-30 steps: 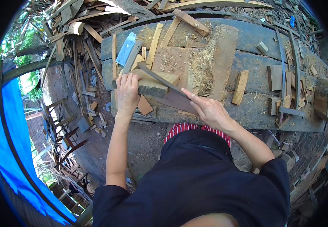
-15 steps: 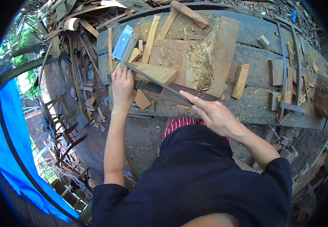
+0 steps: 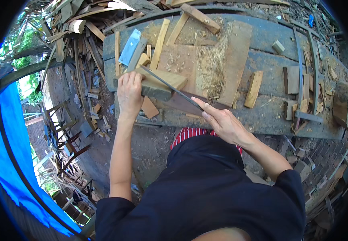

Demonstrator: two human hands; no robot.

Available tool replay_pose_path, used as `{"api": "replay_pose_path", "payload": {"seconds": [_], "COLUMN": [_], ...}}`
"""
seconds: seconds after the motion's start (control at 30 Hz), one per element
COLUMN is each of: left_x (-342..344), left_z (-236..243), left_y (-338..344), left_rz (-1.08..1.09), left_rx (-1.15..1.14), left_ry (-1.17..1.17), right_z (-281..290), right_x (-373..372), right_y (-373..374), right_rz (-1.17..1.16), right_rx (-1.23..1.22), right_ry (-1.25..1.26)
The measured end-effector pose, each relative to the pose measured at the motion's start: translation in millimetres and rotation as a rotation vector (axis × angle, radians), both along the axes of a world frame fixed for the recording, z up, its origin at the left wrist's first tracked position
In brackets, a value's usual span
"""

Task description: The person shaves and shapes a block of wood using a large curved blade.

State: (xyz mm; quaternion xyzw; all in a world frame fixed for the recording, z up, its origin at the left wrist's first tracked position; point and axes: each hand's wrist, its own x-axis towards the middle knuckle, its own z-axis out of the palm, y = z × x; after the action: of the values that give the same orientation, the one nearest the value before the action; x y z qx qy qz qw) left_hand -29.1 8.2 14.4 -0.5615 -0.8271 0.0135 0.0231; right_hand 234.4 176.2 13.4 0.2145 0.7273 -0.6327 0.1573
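My left hand is closed over the left end of a thick wooden block, which lies near the front edge of the workbench. Between the fingers of my right hand is the near end of a long, thin, dark metal tool, whether a file or a saw I cannot tell. It crosses the block's top on a slant, its far tip beside my left hand. My right index finger stretches along the tool; its grip is hidden under the hand. A reddish-brown wood scrap rests just right of my left wrist.
A blue packet and several wood strips lie behind the block. A wide board with rough, crumbly wood is in the bench's middle. Farther right are a short wood piece, curved dark strips and a dark block.
The tool's tip has drawn slightly right, away from my left fingers, and its blade shows narrower. My left hand keeps its hold on the block; the view has shifted slightly.
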Motion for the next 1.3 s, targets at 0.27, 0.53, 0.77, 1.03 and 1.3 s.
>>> {"api": "replay_pose_path", "payload": {"seconds": [0.27,0.53,0.77,1.03,1.3], "left_x": [2,2,6,5,12], "left_z": [-1,-4,-3,0,-1], "left_y": [10,9,8,11,2], "left_rz": [0.046,0.052,0.101,0.094,0.117], "left_rx": [-0.014,0.073,0.068,0.051,0.053], "left_ry": [-0.024,-0.056,-0.059,-0.039,0.012], "right_z": [9,2,8,2,2], "right_x": [-1,5,-1,-1,-2], "right_y": [-5,-9,3,9,11], "right_rz": [-0.092,-0.091,-0.040,-0.073,0.032], "right_rx": [0.006,-0.058,-0.022,0.034,-0.096], "right_ry": [0.157,0.188,0.130,0.190,-0.001]}}
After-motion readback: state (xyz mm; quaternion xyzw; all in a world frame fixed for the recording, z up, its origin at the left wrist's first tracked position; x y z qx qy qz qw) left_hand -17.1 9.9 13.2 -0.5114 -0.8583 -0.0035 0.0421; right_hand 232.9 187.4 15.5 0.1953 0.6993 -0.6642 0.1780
